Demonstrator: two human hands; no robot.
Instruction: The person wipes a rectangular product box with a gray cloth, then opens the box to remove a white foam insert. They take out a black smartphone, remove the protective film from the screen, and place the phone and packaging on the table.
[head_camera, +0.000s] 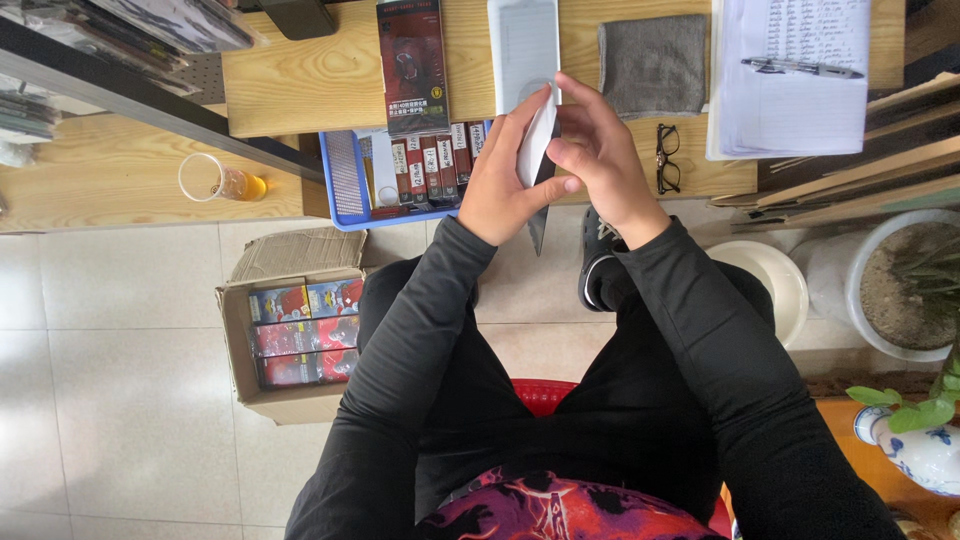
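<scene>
Near the top centre of the frame, a seated person in black sleeves holds both hands together over the front edge of a wooden table (300, 90). The left hand (505, 175) and right hand (600, 160) have their fingers closed around a thin white sheet (537, 140), which stands tilted between them. A dark flat strip (538, 225) hangs below the hands; who grips it cannot be told. Just left of the hands, a blue tray (345, 180) holds a row of small red boxes (430, 165). Above it lies a dark red box (412, 60), beside a white panel (522, 45). To the right lie a grey cloth (655, 62), black glasses (667, 158) and papers (790, 75) with a pen (800, 67). At left stands a cup (215, 180) of amber drink. On the floor, lower left, sits an open carton (290, 340) of coloured boxes.
</scene>
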